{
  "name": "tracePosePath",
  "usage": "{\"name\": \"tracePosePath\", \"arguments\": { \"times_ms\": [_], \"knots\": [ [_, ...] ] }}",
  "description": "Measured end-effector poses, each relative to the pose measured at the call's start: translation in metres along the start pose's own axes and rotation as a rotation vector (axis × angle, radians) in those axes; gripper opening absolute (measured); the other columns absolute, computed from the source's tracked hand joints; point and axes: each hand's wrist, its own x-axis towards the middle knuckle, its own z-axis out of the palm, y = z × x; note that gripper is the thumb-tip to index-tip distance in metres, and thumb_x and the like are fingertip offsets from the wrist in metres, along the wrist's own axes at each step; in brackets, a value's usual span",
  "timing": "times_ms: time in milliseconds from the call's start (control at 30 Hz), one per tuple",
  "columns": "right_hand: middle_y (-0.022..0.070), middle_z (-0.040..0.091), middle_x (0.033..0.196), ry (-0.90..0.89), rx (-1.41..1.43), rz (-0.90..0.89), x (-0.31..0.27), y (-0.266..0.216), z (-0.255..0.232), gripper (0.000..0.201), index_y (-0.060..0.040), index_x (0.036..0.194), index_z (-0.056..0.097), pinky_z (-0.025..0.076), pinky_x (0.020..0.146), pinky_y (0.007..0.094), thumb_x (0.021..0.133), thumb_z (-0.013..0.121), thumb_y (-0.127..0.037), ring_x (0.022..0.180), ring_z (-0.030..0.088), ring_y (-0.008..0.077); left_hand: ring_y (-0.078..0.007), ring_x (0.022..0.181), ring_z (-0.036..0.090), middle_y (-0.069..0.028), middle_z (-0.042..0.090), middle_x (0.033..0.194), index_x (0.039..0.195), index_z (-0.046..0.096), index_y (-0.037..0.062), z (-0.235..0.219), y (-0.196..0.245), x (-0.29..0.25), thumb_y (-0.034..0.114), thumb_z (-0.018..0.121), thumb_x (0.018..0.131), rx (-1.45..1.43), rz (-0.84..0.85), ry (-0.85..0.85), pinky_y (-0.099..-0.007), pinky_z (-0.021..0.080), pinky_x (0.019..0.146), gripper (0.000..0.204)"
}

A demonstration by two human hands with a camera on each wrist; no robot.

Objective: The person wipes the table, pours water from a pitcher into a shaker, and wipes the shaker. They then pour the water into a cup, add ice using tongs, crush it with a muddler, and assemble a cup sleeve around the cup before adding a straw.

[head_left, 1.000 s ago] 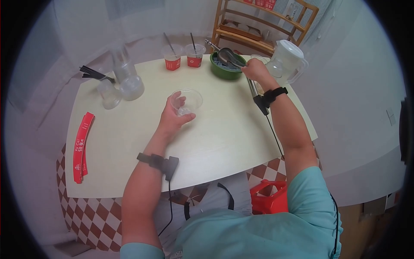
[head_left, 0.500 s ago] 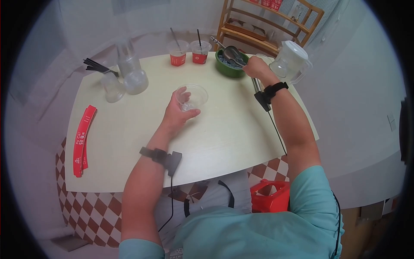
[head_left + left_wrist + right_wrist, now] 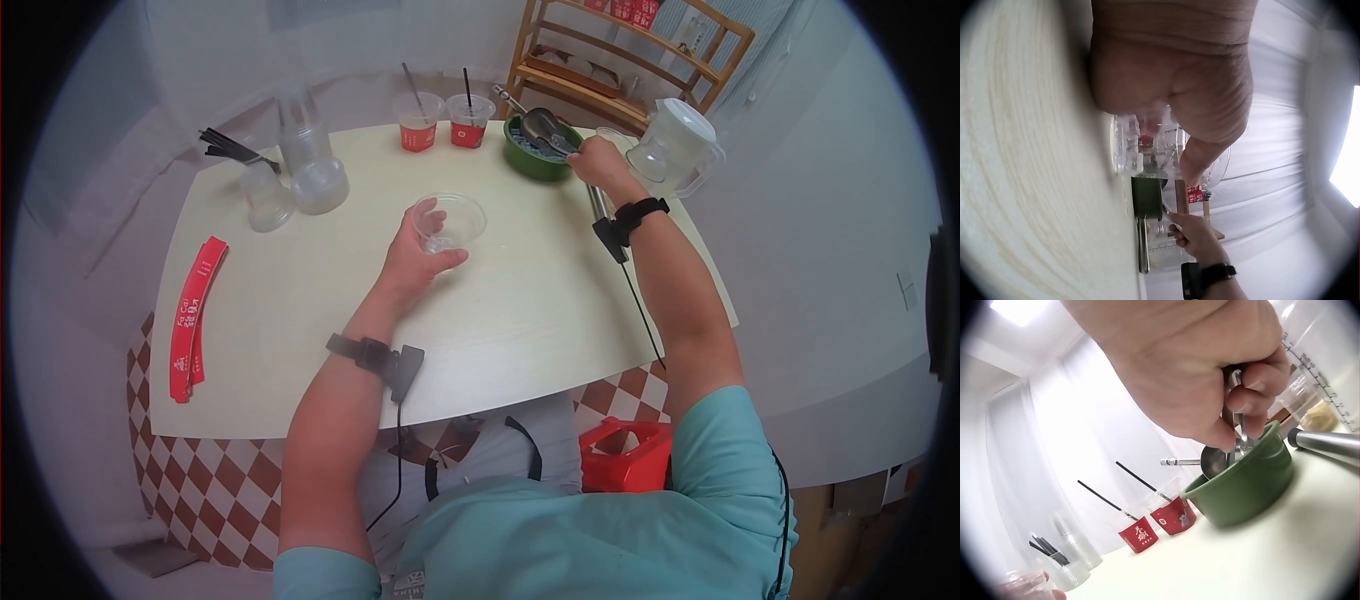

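The left hand [image 3: 412, 256] holds a clear plastic cup [image 3: 462, 222] at mid-table, fingers and thumb around its side; bits of ice show low in the cup in the left wrist view. At the green bowl [image 3: 541, 163], the right hand [image 3: 604, 166] grips a metal handle, its fingers curled round it in the right wrist view [image 3: 1210, 375]. A dark metal scoop [image 3: 543, 124] lies in the bowl, over ice. Which utensil the gripped handle belongs to is partly hidden by the fingers.
Two red-sleeved cups [image 3: 417, 136] with black straws stand at the back. Stacked clear cups [image 3: 320, 187] and black straws [image 3: 232, 149] are at left, above red sleeves [image 3: 193, 318]. A clear pitcher [image 3: 676, 148] and a metal rod [image 3: 1329, 444] are at right.
The head view has shifted slightly, so the table's things appear a little higher and further right. Both hands keep their holds, the left on the cup, the right at the bowl.
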Motion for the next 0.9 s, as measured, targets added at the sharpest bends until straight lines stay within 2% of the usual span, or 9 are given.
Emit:
{"name": "tracePosePath", "arguments": {
  "times_ms": [233,467,767,900],
  "knots": [
    [0.0203,0.073,0.104,0.027,0.112,0.03,-0.015,-0.005,-0.007,0.036,-0.0011,0.105,0.074,0.054,0.087,0.0451,0.089,0.064,-0.033,0.099,0.07,0.0367,-0.0324,0.142,0.037,-0.0194,0.042,0.151,0.153,0.03,0.0083,-0.001,-0.002,0.001,0.0,0.083,0.076,0.007,-0.004,-0.001,-0.0432,0.041,0.112,0.094],
    [0.0201,0.073,0.104,0.031,0.111,0.055,-0.007,0.003,-0.002,0.039,0.0002,0.106,0.073,0.054,0.087,0.0448,0.09,0.064,-0.033,0.099,0.07,0.0368,-0.0327,0.142,0.038,-0.0197,0.043,0.15,0.153,0.03,0.0074,0.0,0.002,-0.002,0.001,0.084,0.075,0.015,-0.004,-0.001,-0.0429,0.04,0.112,0.095],
    [0.0246,0.071,0.108,-0.014,0.082,0.04,0.004,0.007,0.007,0.035,0.0027,0.108,0.072,0.054,0.089,0.046,0.088,0.063,-0.024,0.102,0.069,0.04,-0.0327,0.141,0.038,-0.0201,0.043,0.15,0.153,0.03,0.0075,0.0,0.001,-0.001,0.001,0.084,0.075,0.008,0.004,-0.001,-0.0423,0.04,0.112,0.095],
    [0.0245,0.072,0.107,0.032,0.065,0.006,0.005,0.009,0.01,0.034,0.0027,0.106,0.072,0.054,0.089,0.0456,0.086,0.062,-0.022,0.102,0.069,0.0406,-0.0324,0.141,0.039,-0.0199,0.043,0.15,0.153,0.03,0.0077,0.0,0.002,-0.002,0.001,0.084,0.075,0.002,-0.006,-0.001,-0.0418,0.041,0.111,0.095]
  ]
}}
